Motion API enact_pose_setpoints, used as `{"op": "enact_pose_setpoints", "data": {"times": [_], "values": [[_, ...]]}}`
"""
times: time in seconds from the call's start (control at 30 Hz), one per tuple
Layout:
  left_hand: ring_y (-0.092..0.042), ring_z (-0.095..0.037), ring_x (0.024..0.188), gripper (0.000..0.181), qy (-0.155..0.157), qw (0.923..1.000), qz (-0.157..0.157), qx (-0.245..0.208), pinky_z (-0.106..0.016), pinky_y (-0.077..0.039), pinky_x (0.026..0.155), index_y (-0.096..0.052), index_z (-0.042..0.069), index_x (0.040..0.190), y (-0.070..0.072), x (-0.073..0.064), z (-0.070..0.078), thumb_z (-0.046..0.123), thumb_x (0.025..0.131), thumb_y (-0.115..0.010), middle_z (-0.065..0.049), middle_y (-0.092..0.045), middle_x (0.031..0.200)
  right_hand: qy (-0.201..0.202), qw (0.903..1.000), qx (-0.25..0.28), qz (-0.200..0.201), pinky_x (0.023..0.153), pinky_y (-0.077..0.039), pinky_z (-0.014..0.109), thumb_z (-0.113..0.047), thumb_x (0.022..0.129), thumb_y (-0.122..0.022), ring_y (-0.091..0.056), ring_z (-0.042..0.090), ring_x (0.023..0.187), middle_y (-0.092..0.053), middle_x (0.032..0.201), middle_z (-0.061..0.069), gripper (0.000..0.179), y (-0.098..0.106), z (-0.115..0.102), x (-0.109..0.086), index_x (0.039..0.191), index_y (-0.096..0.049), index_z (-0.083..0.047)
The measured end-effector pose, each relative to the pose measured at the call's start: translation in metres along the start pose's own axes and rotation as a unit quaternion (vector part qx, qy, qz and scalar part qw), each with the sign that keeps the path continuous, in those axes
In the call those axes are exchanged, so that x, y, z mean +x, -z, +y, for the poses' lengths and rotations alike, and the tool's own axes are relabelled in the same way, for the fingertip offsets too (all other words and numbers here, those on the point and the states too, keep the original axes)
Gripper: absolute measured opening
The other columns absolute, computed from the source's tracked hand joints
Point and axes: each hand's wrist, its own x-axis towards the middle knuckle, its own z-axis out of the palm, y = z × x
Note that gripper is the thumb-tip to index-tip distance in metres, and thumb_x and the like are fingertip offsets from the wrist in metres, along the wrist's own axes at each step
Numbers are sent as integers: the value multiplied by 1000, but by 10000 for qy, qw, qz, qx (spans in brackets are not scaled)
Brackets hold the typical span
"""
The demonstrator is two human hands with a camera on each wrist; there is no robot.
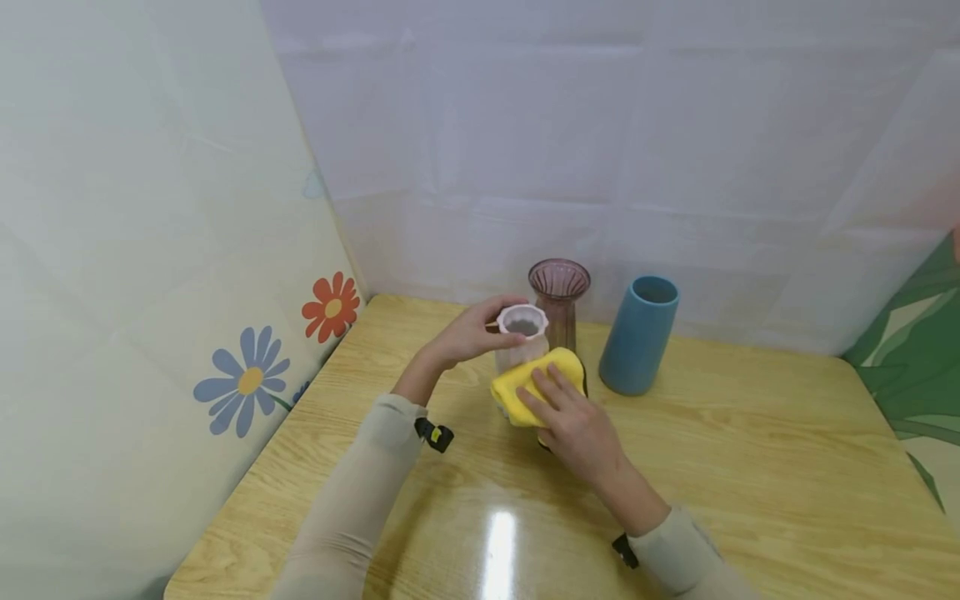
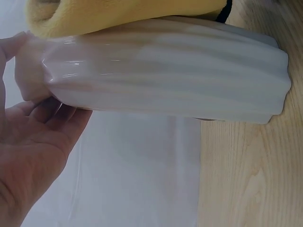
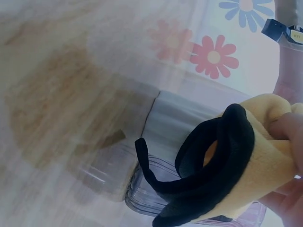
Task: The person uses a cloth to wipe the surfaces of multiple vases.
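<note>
Here, with fingers of the left hand (image 1: pixel 471 333), grips the neck of a glossy, fluted white vase (image 2: pixel 170 71) on the bench (image 1: pixel 750 433), too shadowed inside to read. With fingers of the right hand (image 1: pixel 581 429), holds a yellow, black-edged cloth (image 1: pixel 517 381) across it, partly covering. Just behind, a ribbed purple vase (image 1: pixel 558 283); farther right, a blue vase (image 1: pixel 637 346).
</note>
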Motion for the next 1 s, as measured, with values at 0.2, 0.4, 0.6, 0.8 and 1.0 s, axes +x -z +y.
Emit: {"op": "enact_pose_setpoints", "data": {"times": [0.2,0.4,0.6,0.8,1.0], "values": [[-56,-27,126,64,7,9999,-108,-46,-44,-47,108,-47,8,149,1,1,-1,17,93,-75,-11,-59,135,-6,10000,-27,-41,78,-62,45,-3,60,-92,-62,44,121,-66,129,22,68,-2,-3,-4,124,-71,-9],[-56,-27,125,63,6,9998,-208,-66,-43,-49,106,-46,8,150,2,1,-3,15,94,-74,-11,-58,136,-18,9998,-84,-151,77,-62,45,-6,60,-93,-63,43,120,-67,129,21,68,-4,-5,-7,124,-72,-10],[-58,-26,122,62,-12,9995,-295,-150,-41,-52,100,-45,8,150,3,2,-5,13,95,-72,-12,-58,133,-65,9994,-29,-326,83,-60,47,-8,62,-94,-62,44,120,-66,130,22,66,-6,-6,-11,124,-71,-10],[-58,-28,122,63,-40,9992,-356,-200,-40,-53,99,-45,7,151,3,2,-5,12,94,-72,-14,-58,134,-97,9986,-70,-516,83,-61,46,-10,65,-94,-61,43,122,-65,132,20,65,-6,-8,-14,126,-71,-11],[-58,-29,124,66,-15,9984,-474,-316,-41,-52,99,-41,7,154,4,3,-7,10,95,-71,-16,-57,137,-88,9980,-123,-610,82,-61,46,-11,66,-94,-62,42,120,-66,131,19,64,-8,-10,-17,126,-71,-12]]}}
